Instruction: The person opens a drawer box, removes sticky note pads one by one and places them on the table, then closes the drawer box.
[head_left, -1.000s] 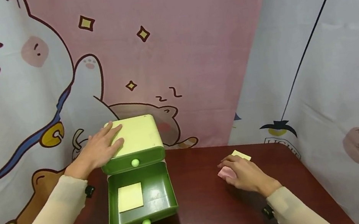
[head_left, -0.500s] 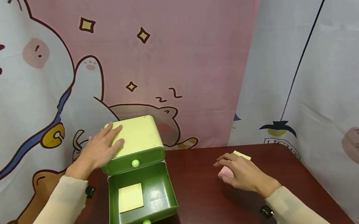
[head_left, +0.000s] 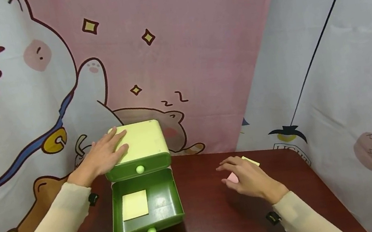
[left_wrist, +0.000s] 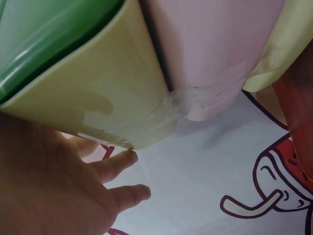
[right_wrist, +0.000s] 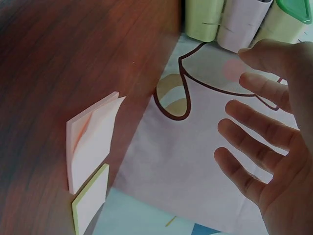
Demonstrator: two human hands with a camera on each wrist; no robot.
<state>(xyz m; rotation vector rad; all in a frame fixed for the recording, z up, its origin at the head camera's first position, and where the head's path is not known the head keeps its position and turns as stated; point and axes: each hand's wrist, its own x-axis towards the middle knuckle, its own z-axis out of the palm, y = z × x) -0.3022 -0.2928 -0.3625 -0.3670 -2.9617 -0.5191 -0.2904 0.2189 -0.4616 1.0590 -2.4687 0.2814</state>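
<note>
My left hand (head_left: 105, 152) rests on the pale yellow top of a small desktop drawer unit (head_left: 144, 140), its fingers spread. Below the unit's green front, a lower green drawer (head_left: 164, 199) is pulled out and holds a yellow sticky note pad (head_left: 135, 204). In the left wrist view, my left hand (left_wrist: 73, 181) lies against the unit's yellow casing (left_wrist: 117, 73). My right hand (head_left: 253, 178) hovers with fingers apart over a pink sticky note pad (right_wrist: 95, 142), partly hidden in the head view. The right wrist view shows my right hand (right_wrist: 279, 147) holding nothing.
Beside the pink pad lies another yellow sticky note pad (head_left: 251, 160) on the dark red-brown table (head_left: 208, 217). A cartoon-printed cloth (head_left: 200, 69) hangs behind the table and along its right side.
My right hand has shifted slightly left, its fingers spreading away from the pink pad, which stays on the table. My left hand and the drawer unit hold still.
</note>
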